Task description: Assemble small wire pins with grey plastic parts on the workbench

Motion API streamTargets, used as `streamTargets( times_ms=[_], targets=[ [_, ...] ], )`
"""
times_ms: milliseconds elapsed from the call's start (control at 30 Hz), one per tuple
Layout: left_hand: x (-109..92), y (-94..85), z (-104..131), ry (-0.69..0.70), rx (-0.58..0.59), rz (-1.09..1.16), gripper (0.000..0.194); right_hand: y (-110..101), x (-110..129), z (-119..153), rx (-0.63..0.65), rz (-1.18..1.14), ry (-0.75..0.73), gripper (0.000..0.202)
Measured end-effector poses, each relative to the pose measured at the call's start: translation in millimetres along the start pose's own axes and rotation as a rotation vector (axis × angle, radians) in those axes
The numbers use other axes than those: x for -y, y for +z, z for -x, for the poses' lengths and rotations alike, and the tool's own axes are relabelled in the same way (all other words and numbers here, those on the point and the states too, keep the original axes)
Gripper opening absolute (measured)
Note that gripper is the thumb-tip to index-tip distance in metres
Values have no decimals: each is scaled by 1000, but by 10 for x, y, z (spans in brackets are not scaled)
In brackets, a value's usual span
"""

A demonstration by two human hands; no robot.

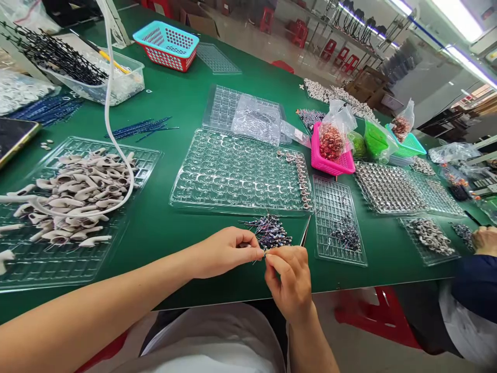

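My left hand (233, 252) and my right hand (289, 277) meet at the fingertips near the table's front edge. Between them they pinch a tiny wired component (264, 255), mostly covered by the fingers. Just beyond lies a loose pile of small wired components (269, 231), dark with bluish and pale bits. A slim pair of tweezers (306, 231) shows behind my right hand; whether that hand grips it I cannot tell. Farther off lies a clear moulded tray (233, 173), with small pinkish-beige parts (302, 181) seated in its right-hand column and top right corner.
At left, grey curved shells (83, 194) heap on a clear tray, crossed by a white cable (106, 93). Right of centre are another component tray (339, 223) and a pink basket (330, 160) of red parts. A co-worker's hand (485, 239) is at far right.
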State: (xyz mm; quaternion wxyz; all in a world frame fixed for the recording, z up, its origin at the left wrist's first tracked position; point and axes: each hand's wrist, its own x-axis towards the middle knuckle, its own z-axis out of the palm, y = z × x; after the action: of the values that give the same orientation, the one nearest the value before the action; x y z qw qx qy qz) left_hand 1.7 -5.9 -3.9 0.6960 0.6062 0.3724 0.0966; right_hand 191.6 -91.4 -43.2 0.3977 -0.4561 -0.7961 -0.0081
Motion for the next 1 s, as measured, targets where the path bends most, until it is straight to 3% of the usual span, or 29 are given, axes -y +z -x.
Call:
streamTargets(
  times_ms=[133,233,367,633,1000],
  targets=[
    [-4,28,4,13,3,31,29,34,67,57,-65,-59,49,32],
    [-6,53,20,40,-26,22,28,35,117,103,-97,-193,244,34],
    [8,86,44,83,-65,-70,25,15,134,133,-75,-330,462,20],
    [34,97,21,68,-46,-57,26,43,94,134,-54,-333,449,17],
    [71,81,-10,-129,79,301,34,79,100,189,-83,-254,311,25]
  ],
)
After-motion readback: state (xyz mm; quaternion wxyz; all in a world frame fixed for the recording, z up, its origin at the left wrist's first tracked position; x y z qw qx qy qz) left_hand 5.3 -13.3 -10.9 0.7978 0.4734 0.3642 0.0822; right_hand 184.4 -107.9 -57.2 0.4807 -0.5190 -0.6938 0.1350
